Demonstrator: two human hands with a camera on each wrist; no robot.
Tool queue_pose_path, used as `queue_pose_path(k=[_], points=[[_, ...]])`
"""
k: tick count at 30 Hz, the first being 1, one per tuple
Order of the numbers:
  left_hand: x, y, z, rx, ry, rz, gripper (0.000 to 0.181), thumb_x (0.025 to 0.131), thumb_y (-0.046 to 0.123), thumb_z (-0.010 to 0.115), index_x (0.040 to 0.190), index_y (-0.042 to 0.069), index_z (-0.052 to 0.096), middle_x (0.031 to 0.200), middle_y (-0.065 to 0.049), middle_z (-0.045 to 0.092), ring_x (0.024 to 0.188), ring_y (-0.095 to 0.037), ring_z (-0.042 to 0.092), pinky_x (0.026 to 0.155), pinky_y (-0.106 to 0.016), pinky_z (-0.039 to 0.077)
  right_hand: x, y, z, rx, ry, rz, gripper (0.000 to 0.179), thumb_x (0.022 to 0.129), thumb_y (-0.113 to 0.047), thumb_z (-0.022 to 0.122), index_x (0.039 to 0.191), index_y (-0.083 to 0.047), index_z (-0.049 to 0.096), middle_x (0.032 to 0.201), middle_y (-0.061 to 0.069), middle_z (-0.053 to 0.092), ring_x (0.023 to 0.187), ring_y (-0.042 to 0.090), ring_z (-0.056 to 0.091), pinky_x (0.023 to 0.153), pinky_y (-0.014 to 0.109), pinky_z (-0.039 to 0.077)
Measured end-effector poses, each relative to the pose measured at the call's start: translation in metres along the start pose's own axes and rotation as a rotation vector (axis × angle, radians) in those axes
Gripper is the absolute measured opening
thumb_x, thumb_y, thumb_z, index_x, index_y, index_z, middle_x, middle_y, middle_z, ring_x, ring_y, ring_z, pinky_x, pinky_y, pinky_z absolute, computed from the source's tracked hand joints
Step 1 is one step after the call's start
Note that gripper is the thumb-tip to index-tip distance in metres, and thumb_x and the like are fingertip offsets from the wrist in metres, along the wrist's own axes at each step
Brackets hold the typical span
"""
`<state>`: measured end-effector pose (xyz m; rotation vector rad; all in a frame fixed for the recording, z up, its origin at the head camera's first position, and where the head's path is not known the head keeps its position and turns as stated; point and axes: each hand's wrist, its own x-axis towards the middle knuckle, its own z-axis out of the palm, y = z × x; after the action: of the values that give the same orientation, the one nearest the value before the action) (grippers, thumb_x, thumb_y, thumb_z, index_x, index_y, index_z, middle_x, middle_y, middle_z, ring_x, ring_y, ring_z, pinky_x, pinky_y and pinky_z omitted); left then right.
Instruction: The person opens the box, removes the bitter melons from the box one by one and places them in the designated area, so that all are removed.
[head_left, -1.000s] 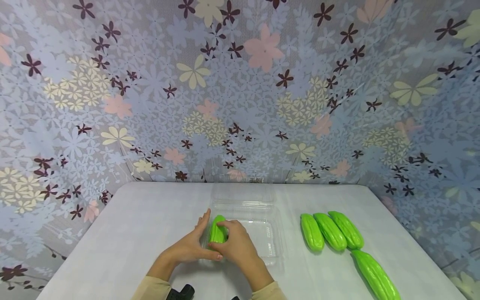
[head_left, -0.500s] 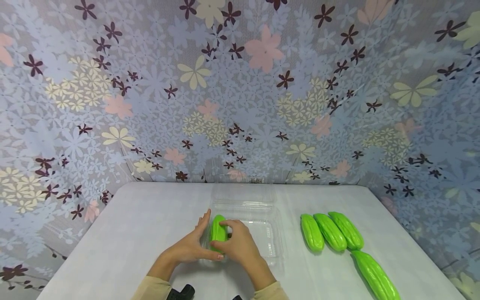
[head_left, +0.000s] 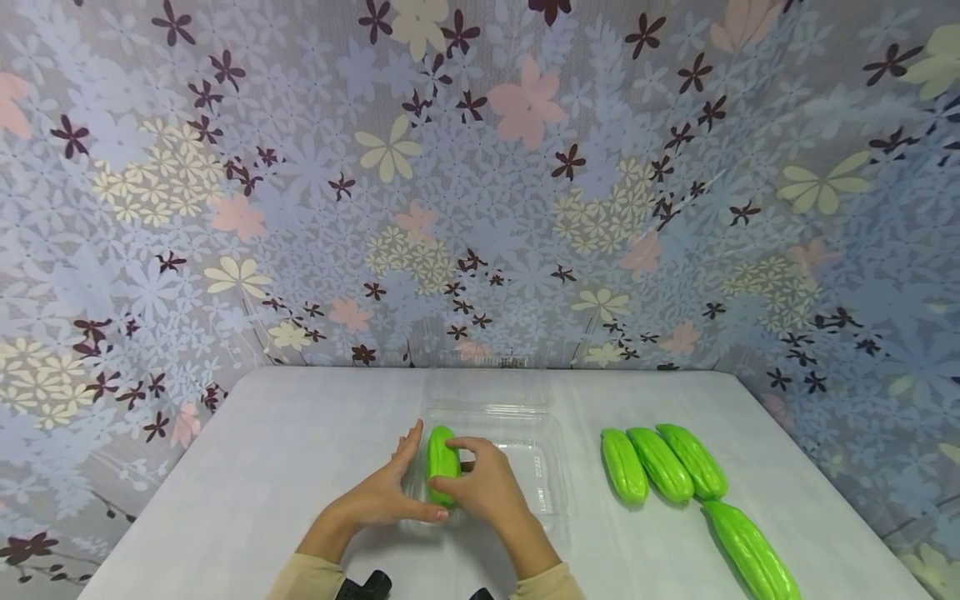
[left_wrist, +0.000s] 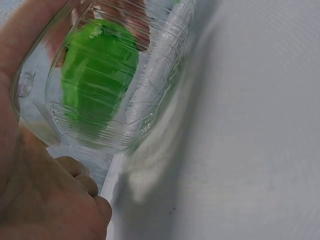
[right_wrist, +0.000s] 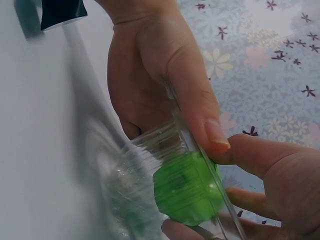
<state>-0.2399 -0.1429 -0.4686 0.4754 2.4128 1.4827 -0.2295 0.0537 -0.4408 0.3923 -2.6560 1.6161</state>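
Observation:
My right hand (head_left: 483, 479) pinches a glossy, ridged green cucumber (head_left: 441, 467) between thumb and fingers. The cucumber lies lengthwise inside the left part of a clear plastic clamshell box (head_left: 558, 475), whose lid stands back behind it. Straight-fingered, my left hand (head_left: 378, 492) rests around the box's near left corner, thumb along the front. In the left wrist view, the cucumber (left_wrist: 100, 70) shows through the clear wall beside my left hand (left_wrist: 50, 200). The right wrist view has my left thumb over the rim and my right fingers at the cucumber (right_wrist: 187, 190).
Several more green cucumbers lie on the white table (head_left: 322, 417) right of the box: a row of three, including a middle cucumber (head_left: 660, 465), and a longer cucumber (head_left: 752, 550) nearer the front right. A flower-patterned cloth (head_left: 480, 208) hangs behind the table.
The cucumber has shifted slightly right and away inside the box, with my right hand moving along. My left hand stays nearly where it was.

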Motion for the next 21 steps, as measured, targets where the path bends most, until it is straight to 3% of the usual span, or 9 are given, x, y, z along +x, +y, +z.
queue_pose_path(k=[21], points=[[0.0,0.005,0.0,0.001,-0.002,-0.034,0.131,0.073,0.039,0.092,0.164,0.022,-0.002,0.166,-0.019,-0.01,0.149,-0.043,-0.011,0.109,-0.076,0.004,-0.003,0.0,-0.024,0.096,0.03,0.015,0.06,0.077,-0.021,0.089,0.13,-0.004,0.066,0.138,0.022,0.056,0.107,0.039,0.067,0.076,0.039,0.06]])
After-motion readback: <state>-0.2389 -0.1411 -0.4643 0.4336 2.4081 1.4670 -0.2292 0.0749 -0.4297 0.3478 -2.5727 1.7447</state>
